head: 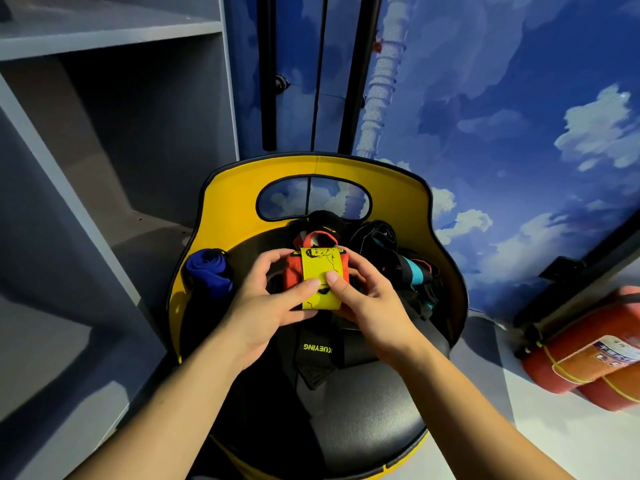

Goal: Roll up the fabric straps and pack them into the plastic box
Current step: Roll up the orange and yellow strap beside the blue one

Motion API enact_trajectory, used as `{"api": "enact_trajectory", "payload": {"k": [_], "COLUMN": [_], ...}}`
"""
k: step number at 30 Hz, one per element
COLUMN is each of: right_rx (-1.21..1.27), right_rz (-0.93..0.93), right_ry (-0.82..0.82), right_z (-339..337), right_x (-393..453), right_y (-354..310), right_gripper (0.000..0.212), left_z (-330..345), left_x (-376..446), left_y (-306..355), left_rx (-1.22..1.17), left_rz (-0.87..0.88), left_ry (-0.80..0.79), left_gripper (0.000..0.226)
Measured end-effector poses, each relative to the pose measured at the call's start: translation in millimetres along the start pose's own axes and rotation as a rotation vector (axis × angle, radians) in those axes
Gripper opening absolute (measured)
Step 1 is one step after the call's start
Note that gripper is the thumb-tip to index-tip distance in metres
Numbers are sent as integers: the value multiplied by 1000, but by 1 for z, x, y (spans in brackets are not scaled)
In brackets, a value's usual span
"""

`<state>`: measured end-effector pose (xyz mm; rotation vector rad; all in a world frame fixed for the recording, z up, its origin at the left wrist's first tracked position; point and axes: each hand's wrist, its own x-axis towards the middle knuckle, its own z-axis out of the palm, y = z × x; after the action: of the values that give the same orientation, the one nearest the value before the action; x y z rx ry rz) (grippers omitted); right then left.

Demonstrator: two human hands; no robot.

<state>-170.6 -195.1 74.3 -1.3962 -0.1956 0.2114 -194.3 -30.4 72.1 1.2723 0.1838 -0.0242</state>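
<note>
head view: i see left hand (266, 299) and right hand (367, 299) pinching the orange strap (320, 277), thumbs pressing its yellow tab, probably so the roll stays tight.

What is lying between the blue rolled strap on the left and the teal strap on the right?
In the head view, the orange-and-yellow strap roll, held by both hands, lies between them.

Grey shelves (104, 133) left, cloud-painted blue wall (502, 116) behind.
</note>
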Motion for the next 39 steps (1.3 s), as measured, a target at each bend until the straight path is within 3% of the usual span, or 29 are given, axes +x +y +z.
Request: {"api": "enact_trajectory", "payload": {"k": [4, 9, 12, 15, 18, 21, 25, 30, 35, 39], "right_rx": [19, 180, 243, 101, 81, 107, 51, -154, -358, -508], "right_rz": [-6, 74, 155, 307, 417, 361, 140, -9, 11, 26], "right_ry": [28, 18, 116, 221, 112, 85, 57, 56, -32, -102], "right_z": [0, -2, 3, 9, 14, 18, 14, 6, 11, 23], "right_x": [0, 2, 3, 0, -8, -12, -8, 1, 11, 13], "right_y": [0, 2, 5, 8, 10, 15, 15, 38, 70, 86], "right_gripper": [53, 52, 73, 93, 67, 51, 30, 48, 58, 50], "left_z": [-1, -1, 1, 3, 5, 2, -13, -48, -85, -114], "left_x": [1, 3, 6, 8, 7, 4, 3, 6, 5, -4], "left_y": [-4, -4, -4, -7, -12, -16, -13, -20, -45, -66], "left_rx": [6, -55, -192, -270, -208, -91, 79, 246, 435, 537], "left_rz": [22, -9, -41, 3, 94, 146, 138, 57, -9, -41], "left_ry": [19, 4, -6, 64, 111, 61, 5, 8, -12, -4], "left_gripper": [51, 56, 53, 52, 56, 68, 73, 52, 59, 59]}}
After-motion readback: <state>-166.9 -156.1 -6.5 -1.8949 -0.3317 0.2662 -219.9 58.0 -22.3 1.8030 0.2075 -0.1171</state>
